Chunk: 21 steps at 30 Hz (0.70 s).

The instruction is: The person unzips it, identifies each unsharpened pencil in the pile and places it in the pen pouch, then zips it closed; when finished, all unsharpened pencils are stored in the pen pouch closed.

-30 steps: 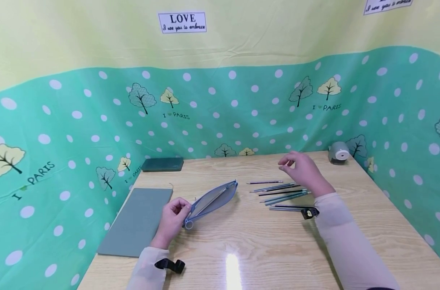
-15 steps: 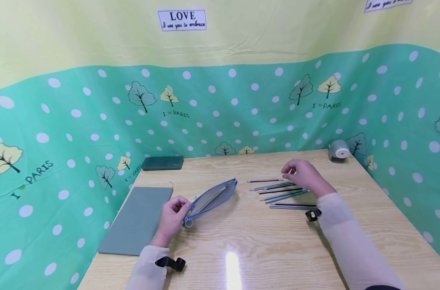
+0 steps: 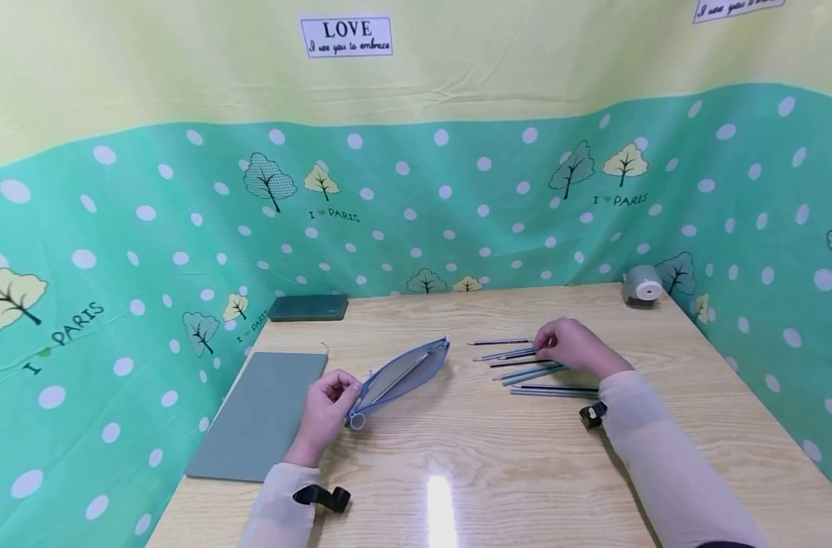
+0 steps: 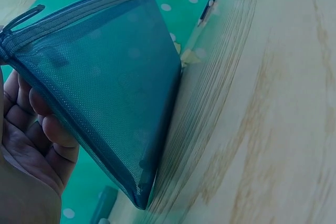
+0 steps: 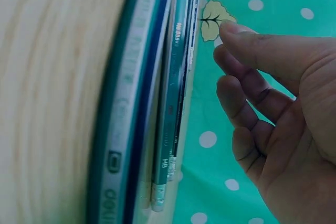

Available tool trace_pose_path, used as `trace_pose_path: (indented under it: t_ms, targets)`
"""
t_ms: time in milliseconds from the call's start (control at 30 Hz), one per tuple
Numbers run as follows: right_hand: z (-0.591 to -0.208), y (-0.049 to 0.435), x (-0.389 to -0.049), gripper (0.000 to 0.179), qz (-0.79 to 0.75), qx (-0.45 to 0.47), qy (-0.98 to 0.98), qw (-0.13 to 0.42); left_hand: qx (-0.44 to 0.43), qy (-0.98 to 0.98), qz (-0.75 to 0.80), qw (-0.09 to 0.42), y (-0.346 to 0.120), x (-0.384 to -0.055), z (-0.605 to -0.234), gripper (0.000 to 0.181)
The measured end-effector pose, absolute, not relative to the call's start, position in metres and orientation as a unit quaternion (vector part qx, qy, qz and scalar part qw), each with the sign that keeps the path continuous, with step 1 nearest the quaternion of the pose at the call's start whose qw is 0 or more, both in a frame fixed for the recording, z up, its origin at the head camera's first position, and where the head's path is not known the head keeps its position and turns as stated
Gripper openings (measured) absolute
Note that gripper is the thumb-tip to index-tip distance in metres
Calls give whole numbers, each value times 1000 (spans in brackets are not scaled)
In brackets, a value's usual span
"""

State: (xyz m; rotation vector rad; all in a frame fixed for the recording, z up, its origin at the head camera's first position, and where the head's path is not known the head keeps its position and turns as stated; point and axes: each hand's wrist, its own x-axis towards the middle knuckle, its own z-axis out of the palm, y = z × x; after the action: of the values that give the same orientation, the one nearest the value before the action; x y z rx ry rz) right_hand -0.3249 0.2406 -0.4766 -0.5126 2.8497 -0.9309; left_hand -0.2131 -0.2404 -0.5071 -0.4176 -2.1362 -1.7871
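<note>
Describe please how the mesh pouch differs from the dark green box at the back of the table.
The pouch is see-through mesh; the box looks solid.
The pouch is tilted, its mouth gaping; the box lies flat on the table, with no opening visible.
The left hand grips the pouch; no hand touches the box.
Shared: both are longer than wide.

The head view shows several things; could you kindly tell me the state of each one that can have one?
Mesh pouch: mouth open.
Pencils: loose, outside the pouch.
Left hand: pinching one end of the pouch.
Right hand: at the pencils, visibly holding none.
Grey pad: flat, seemingly closed.
Dark case: flat, seemingly closed.
Likely sharpener: upright.
</note>
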Motion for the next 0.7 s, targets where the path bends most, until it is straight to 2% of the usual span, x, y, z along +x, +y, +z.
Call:
trace_pose_path:
  t_ms: [400, 700]
  targets:
    - [-485, 242, -326, 9, -310, -144, 936, 85, -148, -757, -617, 154, -241, -210, -505, 9]
    - [-486, 242, -325, 10, -286, -149, 944, 71, -144, -762, -614, 150, -239, -209, -502, 10]
